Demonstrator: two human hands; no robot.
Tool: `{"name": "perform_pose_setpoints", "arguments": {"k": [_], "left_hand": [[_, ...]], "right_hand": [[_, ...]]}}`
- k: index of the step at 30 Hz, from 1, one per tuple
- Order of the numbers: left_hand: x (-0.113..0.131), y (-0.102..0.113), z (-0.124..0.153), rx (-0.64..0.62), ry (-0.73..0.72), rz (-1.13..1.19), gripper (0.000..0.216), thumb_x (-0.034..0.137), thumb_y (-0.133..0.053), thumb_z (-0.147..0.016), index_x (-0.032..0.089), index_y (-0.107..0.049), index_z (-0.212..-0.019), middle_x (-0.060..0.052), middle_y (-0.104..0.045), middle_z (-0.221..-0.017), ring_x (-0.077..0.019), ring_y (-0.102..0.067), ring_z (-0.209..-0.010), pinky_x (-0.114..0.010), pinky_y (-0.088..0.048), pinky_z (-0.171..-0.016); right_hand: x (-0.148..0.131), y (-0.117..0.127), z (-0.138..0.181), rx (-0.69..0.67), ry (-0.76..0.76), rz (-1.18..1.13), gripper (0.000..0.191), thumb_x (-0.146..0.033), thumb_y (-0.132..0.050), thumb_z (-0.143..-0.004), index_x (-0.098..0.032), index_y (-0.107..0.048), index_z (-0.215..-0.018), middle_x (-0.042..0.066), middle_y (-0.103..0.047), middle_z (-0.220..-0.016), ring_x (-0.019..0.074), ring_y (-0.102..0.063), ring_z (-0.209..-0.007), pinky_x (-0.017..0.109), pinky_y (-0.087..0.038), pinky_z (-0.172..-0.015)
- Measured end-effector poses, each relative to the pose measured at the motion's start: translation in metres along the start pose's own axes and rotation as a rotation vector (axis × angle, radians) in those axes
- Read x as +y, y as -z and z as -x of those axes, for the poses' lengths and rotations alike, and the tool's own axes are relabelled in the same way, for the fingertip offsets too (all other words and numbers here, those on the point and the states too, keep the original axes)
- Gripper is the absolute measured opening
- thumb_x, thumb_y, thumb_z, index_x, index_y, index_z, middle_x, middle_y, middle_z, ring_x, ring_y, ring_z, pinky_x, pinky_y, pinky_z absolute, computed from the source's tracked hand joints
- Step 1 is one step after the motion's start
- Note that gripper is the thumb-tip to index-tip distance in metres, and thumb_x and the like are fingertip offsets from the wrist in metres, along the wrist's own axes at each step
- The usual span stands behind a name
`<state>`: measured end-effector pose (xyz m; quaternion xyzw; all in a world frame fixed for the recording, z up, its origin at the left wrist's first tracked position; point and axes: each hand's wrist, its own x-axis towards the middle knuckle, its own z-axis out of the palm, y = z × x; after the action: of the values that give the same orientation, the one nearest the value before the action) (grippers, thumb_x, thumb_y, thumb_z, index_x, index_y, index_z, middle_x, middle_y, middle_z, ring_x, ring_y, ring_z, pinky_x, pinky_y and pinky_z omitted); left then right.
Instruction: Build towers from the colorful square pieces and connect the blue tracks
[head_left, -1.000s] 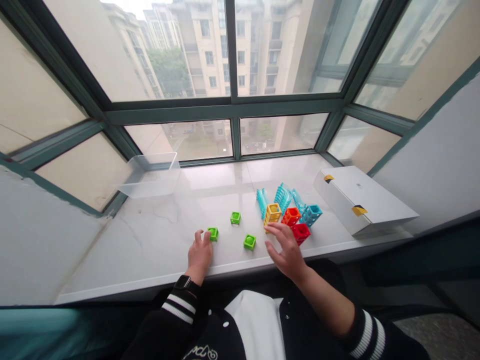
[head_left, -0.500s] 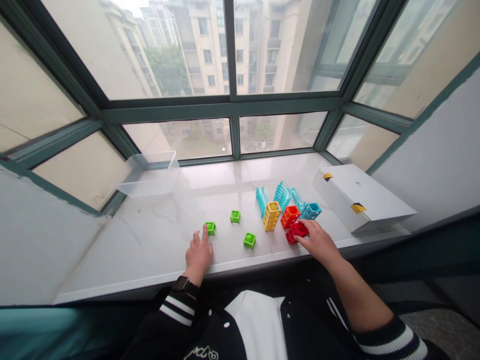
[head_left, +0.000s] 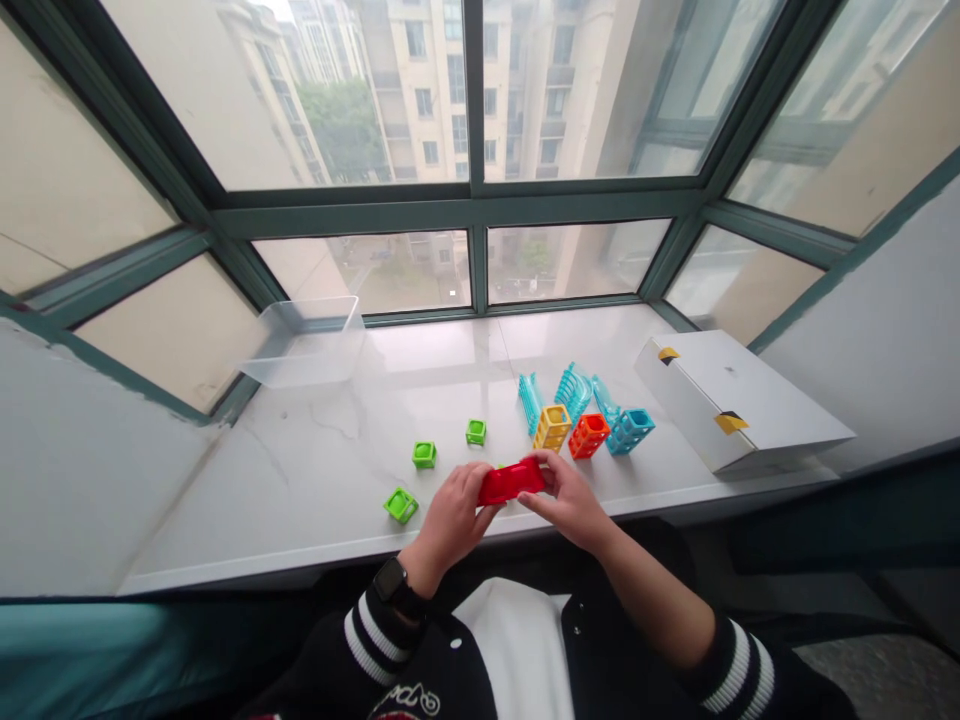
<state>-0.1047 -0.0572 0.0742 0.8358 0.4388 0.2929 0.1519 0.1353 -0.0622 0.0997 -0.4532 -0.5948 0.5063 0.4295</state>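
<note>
A red toy block piece [head_left: 511,482], longish and lying crosswise, is held up between my two hands near the front edge of the sill. My left hand [head_left: 454,510] grips its left end, and the fingers of my right hand [head_left: 568,500] close on its right end. Left of my hands lie green cube blocks, one near the edge [head_left: 401,505], one behind it [head_left: 424,455] and one further back [head_left: 476,432]. A sliver of green shows behind the red piece. Just beyond my right hand stand a yellow block tower [head_left: 553,427] and an orange-red block tower [head_left: 589,436].
A blue block stack [head_left: 630,431] and light-blue curved track pieces [head_left: 574,392] stand behind and right of the towers. At the back left is a clear plastic bin [head_left: 315,350]. A white box [head_left: 750,390] with yellow-black tabs sits at the right. Window frames border the sill [head_left: 300,510].
My right hand has brought the red piece leftward from beside the orange-red tower. My left hand has left the green cube and taken the other end. A green cube now lies at the front left.
</note>
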Motion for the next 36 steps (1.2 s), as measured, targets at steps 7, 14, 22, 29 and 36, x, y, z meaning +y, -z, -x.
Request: {"name": "perform_pose_setpoints", "arguments": {"k": [7, 14, 22, 29, 36], "left_hand": [[-0.041, -0.008, 0.0, -0.129, 0.605, -0.285, 0.05, 0.047, -0.049, -0.107, 0.024, -0.045, -0.152, -0.015, -0.063, -0.133, -0.029, -0.073, -0.101, -0.037, -0.056, -0.081], [-0.044, -0.021, -0.019, -0.405, 0.681, -0.435, 0.06, 0.052, -0.042, -0.108, 0.032, -0.037, -0.164, -0.017, -0.063, -0.132, -0.0304, -0.075, -0.099, -0.036, -0.055, -0.08], [-0.036, 0.002, -0.016, -0.3, 0.677, -0.481, 0.072, 0.056, -0.049, -0.106, 0.02, -0.032, -0.165, -0.021, -0.065, -0.132, -0.0309, -0.074, -0.1, -0.035, -0.055, -0.078], [-0.101, 0.059, 0.0, -0.015, 0.772, -0.638, 0.044, 0.046, -0.046, -0.108, 0.016, -0.06, -0.137, -0.018, -0.064, -0.125, -0.0324, -0.068, -0.109, -0.04, -0.055, -0.087], [-0.154, 0.052, 0.01, -0.131, 0.831, -0.581, 0.043, 0.041, -0.052, -0.104, 0.014, -0.063, -0.134, -0.019, -0.066, -0.126, -0.0335, -0.067, -0.114, -0.041, -0.052, -0.098]], "right_hand": [[0.037, -0.023, -0.024, 0.13, 0.03, 0.134, 0.048, -0.039, -0.079, -0.085, -0.026, -0.056, -0.124, 0.01, -0.071, -0.124, 0.0266, -0.074, -0.11, 0.045, -0.062, -0.101], [0.059, -0.033, -0.046, 0.161, 0.082, 0.312, 0.045, -0.039, -0.078, -0.083, -0.025, -0.059, -0.122, 0.01, -0.068, -0.12, 0.0283, -0.07, -0.11, 0.047, -0.06, -0.1], [0.073, -0.035, -0.053, 0.21, 0.02, 0.339, 0.043, -0.047, -0.068, -0.092, -0.024, -0.054, -0.126, 0.012, -0.071, -0.124, 0.0296, -0.07, -0.114, 0.048, -0.057, -0.102], [0.073, -0.046, -0.097, 0.181, -0.164, 0.694, 0.038, -0.038, -0.062, -0.101, -0.018, -0.051, -0.131, 0.022, -0.069, -0.129, 0.0347, -0.067, -0.119, 0.045, -0.052, -0.1], [0.068, -0.058, -0.12, 0.128, -0.386, 0.859, 0.04, -0.035, -0.062, -0.102, -0.01, -0.054, -0.133, 0.03, -0.067, -0.131, 0.0395, -0.066, -0.122, 0.046, -0.049, -0.102]]}}
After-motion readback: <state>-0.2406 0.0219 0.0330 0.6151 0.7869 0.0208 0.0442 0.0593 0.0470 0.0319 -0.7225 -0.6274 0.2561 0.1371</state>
